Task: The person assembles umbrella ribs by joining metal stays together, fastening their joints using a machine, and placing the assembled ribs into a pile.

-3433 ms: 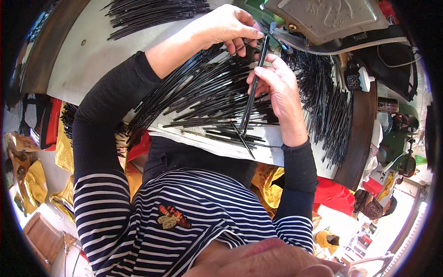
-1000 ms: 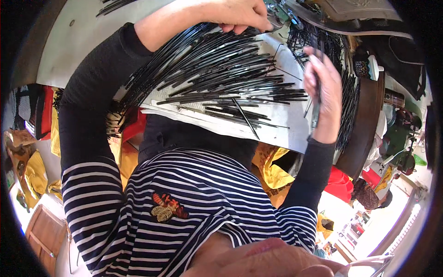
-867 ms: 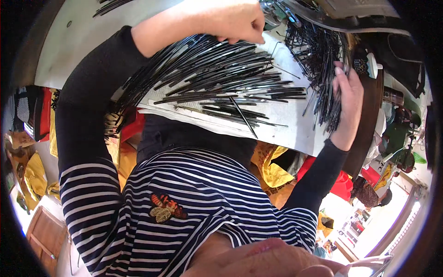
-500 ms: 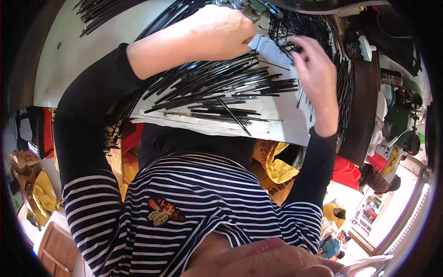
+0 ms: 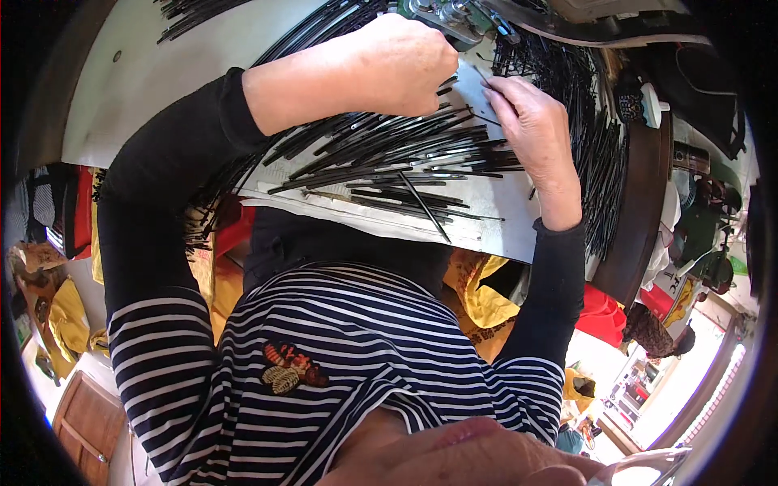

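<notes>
My left hand (image 5: pixel 397 69) is curled into a fist above the heap of thin black sticks (image 5: pixel 405 150); what lies inside its fingers is hidden. To its right, my right hand (image 5: pixel 531 121) pinches the end of a thin dark stick (image 5: pixel 480 74) between thumb and fingers, over a bare pale patch of the worktop. Many black sticks lie roughly side by side below both hands, and one thicker stick (image 5: pixel 425 207) rests crosswise near the front edge. Just beyond my hands stands a green and metal machine (image 5: pixel 462 18).
A dense pile of black sticks (image 5: pixel 596 154) covers the right side of the white worktop (image 5: pixel 113 101). More sticks (image 5: pixel 194 14) lie at the far left. A dark brown edge (image 5: pixel 642 202) bounds the right. Yellow cloth (image 5: pixel 486 300) shows below the front edge.
My right hand has moved left from the pile on the right, and its spread fingers have closed into a pinch on a stick. My left hand stays in a fist, shifted slightly.
</notes>
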`<state>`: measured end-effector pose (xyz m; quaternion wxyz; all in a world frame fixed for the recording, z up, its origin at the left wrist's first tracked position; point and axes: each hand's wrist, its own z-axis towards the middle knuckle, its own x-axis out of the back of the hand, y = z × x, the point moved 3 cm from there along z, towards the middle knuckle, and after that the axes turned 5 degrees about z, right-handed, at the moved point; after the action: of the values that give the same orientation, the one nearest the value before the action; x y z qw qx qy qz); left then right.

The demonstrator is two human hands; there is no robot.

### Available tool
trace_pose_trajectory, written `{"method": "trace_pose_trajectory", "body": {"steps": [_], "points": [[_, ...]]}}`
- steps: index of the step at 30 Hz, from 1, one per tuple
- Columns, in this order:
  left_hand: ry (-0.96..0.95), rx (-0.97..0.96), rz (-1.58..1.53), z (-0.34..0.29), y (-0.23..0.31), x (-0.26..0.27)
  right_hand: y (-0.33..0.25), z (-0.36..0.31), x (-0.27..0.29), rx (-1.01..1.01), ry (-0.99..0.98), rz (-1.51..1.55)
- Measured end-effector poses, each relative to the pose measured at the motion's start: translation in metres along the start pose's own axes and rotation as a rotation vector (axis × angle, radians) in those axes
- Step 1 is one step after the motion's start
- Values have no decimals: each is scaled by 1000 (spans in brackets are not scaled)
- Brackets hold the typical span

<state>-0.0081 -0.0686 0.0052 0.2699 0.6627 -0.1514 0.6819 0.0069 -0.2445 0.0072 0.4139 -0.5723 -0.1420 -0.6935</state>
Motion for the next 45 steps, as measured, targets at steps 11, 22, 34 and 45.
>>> {"method": "trace_pose_trajectory", "body": {"steps": [11,22,34,45], "points": [[108,39,-286,-2,-9,-1,-3,16,-11,-232,-207,213],[-86,53,-644,6,-28,-4,-2,15,-4,-275,-2,489],[-172,202,-1015,6,-38,-1,-3,16,4,-276,138,546],[-69,266,-1100,8,-54,-6,-7,13,2,-441,-26,701]]}}
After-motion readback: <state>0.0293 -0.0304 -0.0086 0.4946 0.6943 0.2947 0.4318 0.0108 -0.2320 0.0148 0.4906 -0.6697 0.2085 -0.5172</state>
